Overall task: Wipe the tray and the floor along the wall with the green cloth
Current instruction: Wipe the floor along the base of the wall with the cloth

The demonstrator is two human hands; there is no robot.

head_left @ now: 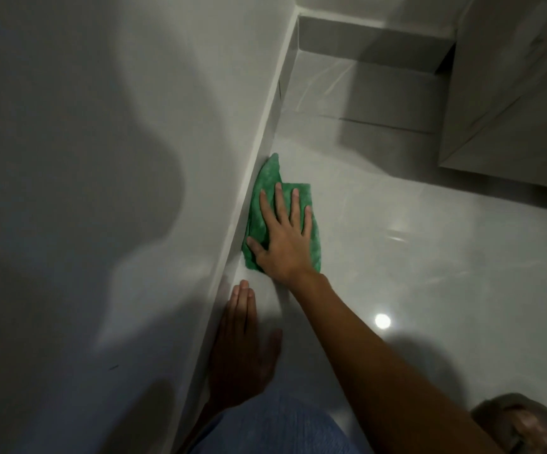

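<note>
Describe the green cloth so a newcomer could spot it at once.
Follow the white wall down to where its skirting meets the glossy pale floor. The green cloth lies there against the skirting, pressed flat under the right hand. It is the only brightly coloured thing in view.

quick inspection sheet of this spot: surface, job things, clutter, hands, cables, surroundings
surface: glossy pale floor with a lamp reflection
job's things: green cloth spread flat on the floor against the skirting; tray not in view
clutter: blurred grey object at bottom right, unclear what
grippers: right hand flat, fingers spread, pressing the cloth; left hand flat on the floor by the wall, empty
cables: nothing seen
surroundings: plain wall on the left, cabinet at top right
</note>
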